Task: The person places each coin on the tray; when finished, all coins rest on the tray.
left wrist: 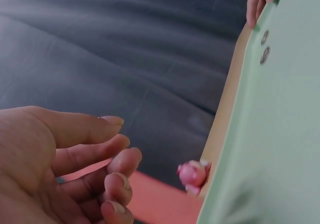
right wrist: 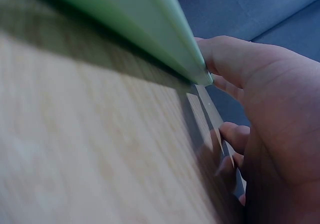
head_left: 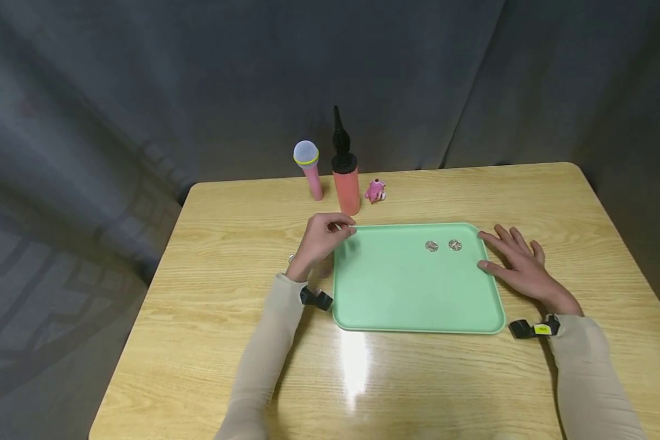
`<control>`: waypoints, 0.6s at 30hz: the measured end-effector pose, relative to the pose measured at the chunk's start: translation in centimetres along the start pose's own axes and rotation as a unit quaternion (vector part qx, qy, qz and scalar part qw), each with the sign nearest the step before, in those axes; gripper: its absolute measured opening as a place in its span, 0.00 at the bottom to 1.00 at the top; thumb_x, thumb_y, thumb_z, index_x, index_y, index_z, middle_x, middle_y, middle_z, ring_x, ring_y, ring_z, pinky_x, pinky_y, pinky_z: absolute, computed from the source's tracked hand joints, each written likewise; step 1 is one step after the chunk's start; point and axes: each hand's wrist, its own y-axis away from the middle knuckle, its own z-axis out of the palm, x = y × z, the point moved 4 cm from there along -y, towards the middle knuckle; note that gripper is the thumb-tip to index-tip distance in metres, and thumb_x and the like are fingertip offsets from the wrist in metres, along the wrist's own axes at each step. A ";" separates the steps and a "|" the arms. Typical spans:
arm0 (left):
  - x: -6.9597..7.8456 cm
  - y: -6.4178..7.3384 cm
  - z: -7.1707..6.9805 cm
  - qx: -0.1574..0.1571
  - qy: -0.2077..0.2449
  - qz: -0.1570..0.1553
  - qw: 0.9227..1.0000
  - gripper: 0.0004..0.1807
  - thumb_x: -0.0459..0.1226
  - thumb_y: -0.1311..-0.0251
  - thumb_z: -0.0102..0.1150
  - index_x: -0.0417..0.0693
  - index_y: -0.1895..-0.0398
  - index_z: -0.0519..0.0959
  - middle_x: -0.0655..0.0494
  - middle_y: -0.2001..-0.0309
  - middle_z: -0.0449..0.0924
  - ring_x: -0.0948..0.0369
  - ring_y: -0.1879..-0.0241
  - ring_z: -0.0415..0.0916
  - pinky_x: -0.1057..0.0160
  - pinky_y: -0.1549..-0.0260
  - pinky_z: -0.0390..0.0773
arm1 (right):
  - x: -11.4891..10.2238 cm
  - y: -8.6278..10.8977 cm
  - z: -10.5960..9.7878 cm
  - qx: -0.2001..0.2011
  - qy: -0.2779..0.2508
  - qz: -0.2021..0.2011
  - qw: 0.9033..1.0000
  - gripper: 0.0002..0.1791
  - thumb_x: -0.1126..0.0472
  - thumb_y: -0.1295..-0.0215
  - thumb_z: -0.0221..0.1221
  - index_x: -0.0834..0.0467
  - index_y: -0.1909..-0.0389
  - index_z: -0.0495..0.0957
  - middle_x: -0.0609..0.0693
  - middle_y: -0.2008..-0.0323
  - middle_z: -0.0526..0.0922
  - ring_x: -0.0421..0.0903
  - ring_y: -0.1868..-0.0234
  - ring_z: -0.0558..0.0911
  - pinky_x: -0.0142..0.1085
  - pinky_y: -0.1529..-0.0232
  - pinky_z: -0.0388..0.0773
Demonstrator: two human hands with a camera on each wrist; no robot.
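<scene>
My left hand hovers over the back left corner of a pale green tray. In the left wrist view its fingers are loosely bent, the thumb tip is near the index tip, and nothing shows between them. My right hand lies at the tray's right edge, index fingertip and thumb touching the rim, the other fingers spread outward. Two silver coins lie flat inside the tray near its back right corner. Small shiny pieces on the table are partly hidden by my left wrist.
Behind the tray stand a pink toy microphone, a red hand pump with a black nozzle, and a small pink figurine. The wooden table ends at its back edge before a dark grey curtain.
</scene>
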 end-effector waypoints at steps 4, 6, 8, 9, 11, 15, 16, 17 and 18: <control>-1.0 0.3 -1.4 0.014 0.008 -0.017 1.000 0.09 0.33 0.38 0.64 0.35 0.59 0.86 0.42 0.59 0.86 0.62 0.72 0.71 0.70 0.73 0.71 | -0.1 0.0 0.0 0.000 0.001 0.002 1.000 0.38 0.53 0.29 0.58 0.55 0.22 0.55 0.71 0.21 0.39 0.70 0.21 0.29 0.70 0.33 0.16; -1.5 0.4 -2.0 0.019 0.009 -0.021 1.000 0.09 0.32 0.37 0.63 0.34 0.59 0.86 0.40 0.59 0.86 0.61 0.72 0.71 0.70 0.74 0.70 | -0.1 0.0 0.0 0.000 0.001 0.003 1.000 0.38 0.53 0.29 0.57 0.55 0.22 0.55 0.71 0.21 0.39 0.70 0.21 0.29 0.70 0.33 0.16; -2.0 0.5 -2.5 0.024 0.008 -0.028 0.999 0.09 0.32 0.37 0.62 0.34 0.59 0.86 0.40 0.59 0.86 0.61 0.72 0.71 0.70 0.73 0.70 | -0.1 0.0 0.0 0.000 0.001 0.003 1.000 0.38 0.53 0.28 0.57 0.55 0.22 0.55 0.71 0.21 0.38 0.70 0.21 0.28 0.70 0.33 0.16; -2.3 0.5 -2.7 0.026 0.008 -0.033 0.999 0.10 0.32 0.37 0.62 0.34 0.58 0.85 0.40 0.60 0.86 0.61 0.72 0.71 0.70 0.73 0.70 | -0.1 0.0 0.0 0.000 0.001 0.003 1.000 0.38 0.53 0.28 0.57 0.55 0.22 0.54 0.71 0.21 0.38 0.70 0.21 0.28 0.70 0.33 0.16; -2.9 0.5 -3.1 0.031 0.008 -0.041 0.999 0.10 0.32 0.37 0.62 0.34 0.58 0.85 0.41 0.61 0.86 0.62 0.71 0.71 0.70 0.71 0.71 | -0.1 0.0 0.0 0.000 0.000 0.002 1.000 0.38 0.53 0.28 0.57 0.55 0.22 0.54 0.71 0.21 0.38 0.70 0.21 0.28 0.70 0.34 0.16; -4.2 0.6 -3.8 0.038 0.011 -0.070 0.997 0.10 0.32 0.38 0.63 0.35 0.57 0.85 0.42 0.62 0.85 0.63 0.71 0.72 0.70 0.70 0.72 | -0.2 0.1 0.0 0.000 -0.001 0.003 1.000 0.38 0.53 0.28 0.57 0.55 0.22 0.55 0.71 0.21 0.38 0.70 0.21 0.28 0.71 0.34 0.16; -4.5 0.6 -4.0 0.040 0.010 -0.075 0.996 0.10 0.32 0.38 0.63 0.35 0.57 0.86 0.42 0.61 0.85 0.64 0.71 0.71 0.70 0.71 0.72 | -0.3 0.1 0.0 0.000 -0.001 0.003 1.000 0.38 0.53 0.28 0.57 0.55 0.22 0.55 0.71 0.21 0.38 0.70 0.21 0.28 0.71 0.34 0.16; -4.8 0.7 -4.2 0.040 0.008 -0.080 0.996 0.10 0.32 0.38 0.63 0.36 0.57 0.86 0.41 0.60 0.85 0.64 0.71 0.71 0.71 0.71 0.71 | -0.3 0.1 0.0 0.000 -0.001 0.003 1.000 0.38 0.53 0.28 0.57 0.55 0.22 0.55 0.71 0.21 0.38 0.70 0.21 0.28 0.71 0.34 0.16; -5.0 0.7 -4.4 0.041 0.005 -0.083 0.996 0.09 0.32 0.38 0.63 0.36 0.58 0.86 0.41 0.60 0.86 0.65 0.71 0.71 0.71 0.72 0.71 | -0.3 0.1 0.0 -0.001 0.000 0.003 1.000 0.38 0.53 0.28 0.57 0.55 0.22 0.55 0.71 0.21 0.38 0.70 0.21 0.28 0.71 0.34 0.15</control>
